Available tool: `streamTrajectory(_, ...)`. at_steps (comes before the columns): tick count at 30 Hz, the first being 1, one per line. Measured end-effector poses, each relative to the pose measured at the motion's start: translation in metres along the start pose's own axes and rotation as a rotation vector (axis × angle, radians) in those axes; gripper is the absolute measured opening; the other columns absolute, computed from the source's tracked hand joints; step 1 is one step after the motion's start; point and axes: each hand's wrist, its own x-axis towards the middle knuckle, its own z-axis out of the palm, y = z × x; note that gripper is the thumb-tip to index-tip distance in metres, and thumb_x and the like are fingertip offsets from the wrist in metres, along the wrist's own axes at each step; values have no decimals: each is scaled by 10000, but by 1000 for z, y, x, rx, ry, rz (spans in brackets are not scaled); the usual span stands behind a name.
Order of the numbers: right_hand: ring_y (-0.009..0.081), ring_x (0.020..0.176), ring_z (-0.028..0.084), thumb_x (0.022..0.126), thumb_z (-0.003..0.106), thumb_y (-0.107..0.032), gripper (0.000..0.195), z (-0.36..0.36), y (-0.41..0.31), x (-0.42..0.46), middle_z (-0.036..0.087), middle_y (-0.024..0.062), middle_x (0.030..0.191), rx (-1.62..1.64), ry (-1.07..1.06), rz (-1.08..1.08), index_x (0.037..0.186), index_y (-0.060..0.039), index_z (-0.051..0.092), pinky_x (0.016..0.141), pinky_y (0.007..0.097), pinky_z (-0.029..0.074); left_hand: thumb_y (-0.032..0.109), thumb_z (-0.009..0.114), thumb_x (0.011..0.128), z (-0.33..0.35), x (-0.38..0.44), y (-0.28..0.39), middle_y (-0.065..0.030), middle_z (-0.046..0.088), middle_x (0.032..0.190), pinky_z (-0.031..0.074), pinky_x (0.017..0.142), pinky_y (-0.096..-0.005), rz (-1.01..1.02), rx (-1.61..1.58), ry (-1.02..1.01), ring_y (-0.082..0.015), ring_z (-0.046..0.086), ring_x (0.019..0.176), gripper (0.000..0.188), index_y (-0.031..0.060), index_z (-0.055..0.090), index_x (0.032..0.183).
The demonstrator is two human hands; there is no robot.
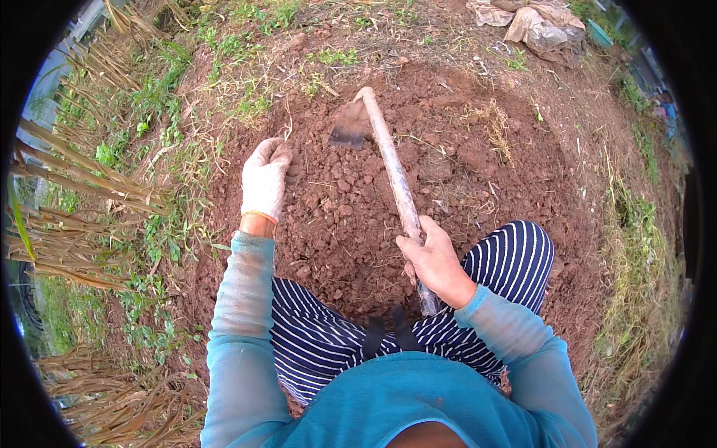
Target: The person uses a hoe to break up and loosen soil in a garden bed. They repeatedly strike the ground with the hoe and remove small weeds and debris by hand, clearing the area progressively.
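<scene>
My right hand (pixel 440 260), bare, grips the wooden handle (pixel 392 162) of a hoe low down, near its butt end. The hoe's metal blade (pixel 350 124) rests on loose reddish soil (pixel 341 224) ahead of me, dirt caked on its upper part. Over the left side of the dug patch is my left hand (pixel 266 176), in a white knit glove with soiled fingertips. Its thumb and fingers are pinched together around a thin dry plant stem (pixel 289 120) that sticks up beyond them. The stem's lower end is hidden by the glove.
Dry cut stalks (pixel 95 173) jut in from the left among green weeds (pixel 168 235). A dirty crumpled plastic sheet (pixel 543 28) lies at the far right. Uprooted dry roots (pixel 496 131) lie on the soil, and a strip of wilted weeds (pixel 636 269) runs along the right.
</scene>
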Motion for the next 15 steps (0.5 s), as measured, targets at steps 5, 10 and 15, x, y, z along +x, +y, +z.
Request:
streamTrajectory(5,60,425,445,886,542,-207,212,34,-63,23,484,1,620,1,82,-545,950,-34,439,379,233,363,96,527,854,-39,19,-22,-29,585,767,445,489,-237,57,-38,282,-104,535,558,201,37,550,1045)
streamTrajectory(10,280,578,564,900,505,-288,277,67,-46,96,554,141,664,-206,263,-650,957,-31,415,515,388,429,10,527,810,-58,39,-41,-43,593,915,472,626,-223,144,-71,293,-96,554,757,292,-30,523,1100)
streamTrajectory(15,463,811,554,877,491,-348,368,49,98,124,578,295,846,-789,110,-102,940,3,402,701,524,417,71,542,827,-30,38,-43,-28,573,788,438,534,-214,121,-54,98,-88,522,616,207,24,551,1029)
